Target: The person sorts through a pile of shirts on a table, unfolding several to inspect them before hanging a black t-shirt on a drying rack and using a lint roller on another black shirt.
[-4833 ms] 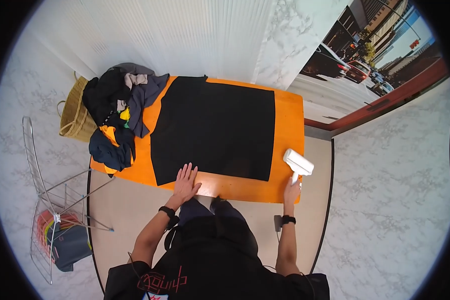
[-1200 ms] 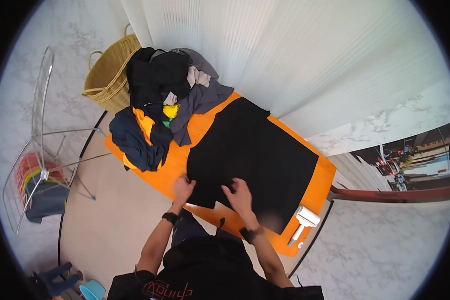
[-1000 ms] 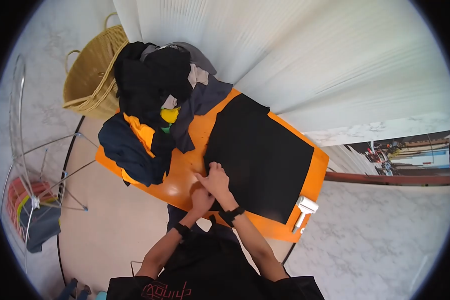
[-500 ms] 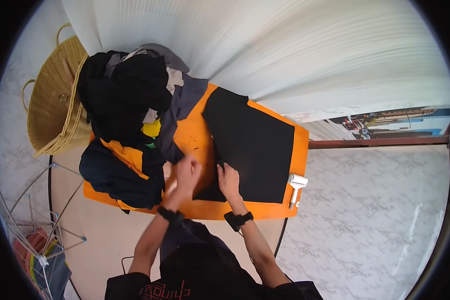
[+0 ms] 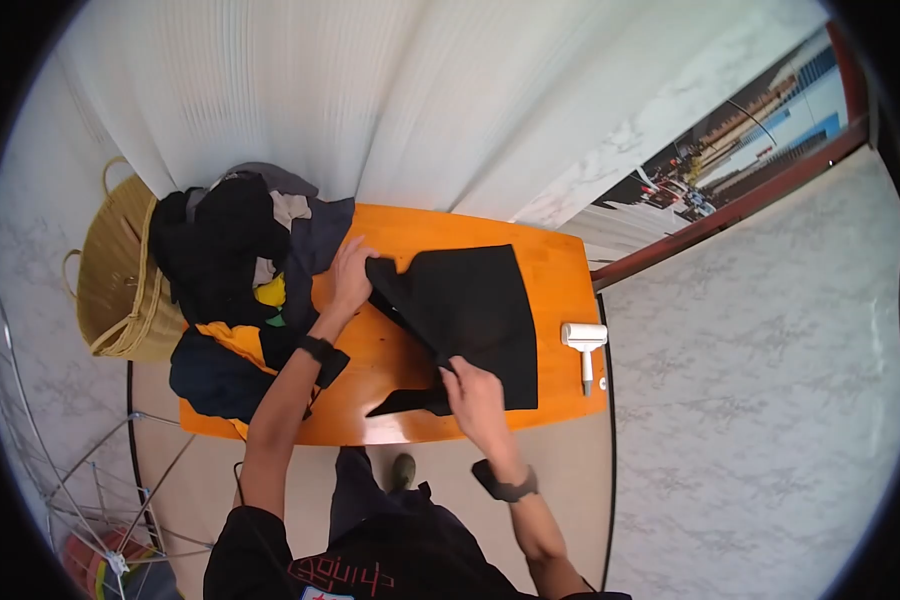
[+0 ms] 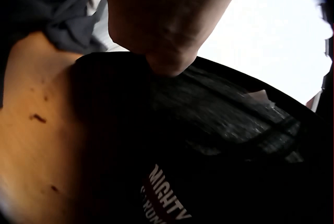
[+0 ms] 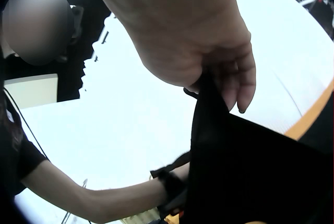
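A black garment (image 5: 475, 305) lies partly on the orange table (image 5: 560, 270), its left side lifted and folded over. My left hand (image 5: 351, 275) grips its upper left corner; in the left wrist view that hand (image 6: 167, 20) is above the raised cloth (image 6: 115, 130), where white lettering shows. The near edge is pinched by my right hand (image 5: 478, 400). Seen from the right wrist, thumb and fingers of the hand (image 7: 193, 41) hold a peak of black cloth (image 7: 229, 166). The fingertips of my left hand are hidden by the cloth or blurred.
A heap of clothes (image 5: 220, 240) covers the table's left end, beside a wicker basket (image 5: 120, 270). On the right lies a white lint roller (image 5: 584, 338). A wire drying rack (image 5: 116, 562) stands at lower left, and a pale curtain (image 5: 370, 90) hangs behind the table.
The lint roller has gone from my right hand to the table. Both hands have moved onto the black garment, which was flat and is now partly lifted and folded. The head view has turned.
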Tool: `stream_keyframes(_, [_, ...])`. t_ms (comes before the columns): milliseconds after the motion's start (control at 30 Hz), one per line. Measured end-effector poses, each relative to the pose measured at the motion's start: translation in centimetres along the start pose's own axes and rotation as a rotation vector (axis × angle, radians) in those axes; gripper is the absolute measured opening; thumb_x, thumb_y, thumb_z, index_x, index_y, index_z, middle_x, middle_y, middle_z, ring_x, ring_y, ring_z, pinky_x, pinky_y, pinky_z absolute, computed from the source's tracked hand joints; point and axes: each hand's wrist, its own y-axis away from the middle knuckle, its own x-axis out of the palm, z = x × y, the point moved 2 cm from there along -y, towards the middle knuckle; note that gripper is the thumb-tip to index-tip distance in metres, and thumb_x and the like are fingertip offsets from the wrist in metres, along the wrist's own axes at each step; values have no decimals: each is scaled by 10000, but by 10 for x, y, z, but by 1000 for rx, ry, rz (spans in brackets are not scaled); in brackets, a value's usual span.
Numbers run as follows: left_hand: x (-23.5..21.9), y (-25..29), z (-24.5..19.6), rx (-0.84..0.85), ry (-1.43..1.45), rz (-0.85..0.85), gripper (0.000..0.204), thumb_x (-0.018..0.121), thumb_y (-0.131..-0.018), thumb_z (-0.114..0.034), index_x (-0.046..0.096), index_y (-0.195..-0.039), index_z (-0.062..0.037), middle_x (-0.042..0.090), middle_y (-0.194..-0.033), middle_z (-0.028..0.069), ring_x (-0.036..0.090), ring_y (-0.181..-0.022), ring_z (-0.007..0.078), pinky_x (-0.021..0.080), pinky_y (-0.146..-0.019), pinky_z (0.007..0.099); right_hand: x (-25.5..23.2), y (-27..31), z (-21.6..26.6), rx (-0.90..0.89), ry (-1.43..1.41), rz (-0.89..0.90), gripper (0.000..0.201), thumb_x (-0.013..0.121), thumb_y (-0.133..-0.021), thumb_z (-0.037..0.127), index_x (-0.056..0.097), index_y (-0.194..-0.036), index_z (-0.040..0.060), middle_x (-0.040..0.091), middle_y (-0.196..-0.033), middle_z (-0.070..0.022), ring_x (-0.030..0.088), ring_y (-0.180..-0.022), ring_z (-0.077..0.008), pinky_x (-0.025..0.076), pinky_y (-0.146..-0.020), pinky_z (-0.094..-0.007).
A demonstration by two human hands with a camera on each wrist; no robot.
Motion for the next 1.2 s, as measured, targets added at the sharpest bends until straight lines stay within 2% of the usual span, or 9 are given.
stream_keyframes(67, [-56, 0, -60, 78, -54, -32, 262, 617, -697, 56, 632, -930, -64, 570, -1270, 225, 468, -1252, 425, 374, -1045, 485, -58, 22, 8, -30, -26, -27, 108, 622, -890, 99, 578, -892, 0, 583, -754, -232, 586, -723, -426, 459, -598, -444])
stream_keyframes(133, [-113, 11, -125, 281, 77, 121, 206, 577, -684, 70, 607, -863, -27, 653, -1032, 185, 594, -1068, 356, 382, -1041, 473, -115, 45, 16, -97, -46, -41, 100, 610, -884, 79, 578, -879, -16, 562, -745, -229, 577, -719, -417, 457, -611, -404])
stream_keyframes(233, [-219, 51, -241, 140, 199, 332, 184, 461, -657, 72, 578, -785, 10, 671, -875, 121, 640, -837, 250, 455, -933, 373, -198, 78, 38, -79, -105, -43, 82, 615, -836, 49, 572, -845, -20, 553, -732, -190, 571, -686, -375, 451, -616, -392])
stream_keyframes(333, [-302, 121, -332, 88, 229, 111, 109, 480, -653, 29, 536, -745, 11, 537, -711, 49, 527, -685, 162, 389, -642, 245, -248, 102, 49, -289, -209, -9, 89, 589, -772, 30, 519, -754, -21, 426, -644, -120, 477, -584, -264, 366, -560, -333])
stream_keyframes(567, [-429, 302, -414, 274, -125, -426, 227, 564, -526, 12, 645, -737, -8, 537, -585, 62, 506, -500, 208, 396, -493, 291, -262, 132, 121, -711, -496, 455, 94, 590, -798, 60, 628, -793, -27, 575, -695, -111, 567, -566, -245, 417, -521, -304])
stream_keyframes(667, [-465, 354, -416, 297, -335, -474, 250, 601, -505, -12, 651, -749, -25, 471, -562, 49, 415, -468, 197, 284, -446, 302, -237, 143, 167, -762, -379, 712, 170, 618, -874, 153, 664, -860, -10, 607, -736, -110, 600, -628, -270, 450, -550, -321])
stream_keyframes(833, [-539, 418, -366, 210, -492, -635, 230, 621, -504, -20, 629, -733, -34, 435, -555, 50, 413, -473, 223, 295, -456, 315, -159, 155, 257, -815, -349, 877, 190, 629, -899, 193, 661, -864, 8, 601, -746, -113, 598, -649, -290, 454, -563, -331])
stream_keyframes(1100, [-599, 497, -220, -222, -467, -435, 189, 659, -604, -93, 527, -732, -49, 520, -697, 123, 530, -648, 354, 412, -550, 421, 62, 158, 331, -518, 19, 971, 280, 635, -908, 261, 602, -854, -11, 530, -669, -158, 576, -647, -289, 437, -595, -341])
stream_keyframes(1200, [-600, 519, -186, -288, -496, -368, 232, 707, -648, -191, 539, -756, -73, 517, -711, 92, 546, -658, 303, 422, -550, 387, 135, 161, 331, -516, 43, 1075, 284, 615, -921, 269, 625, -877, -12, 574, -685, -151, 596, -653, -263, 451, -606, -327])
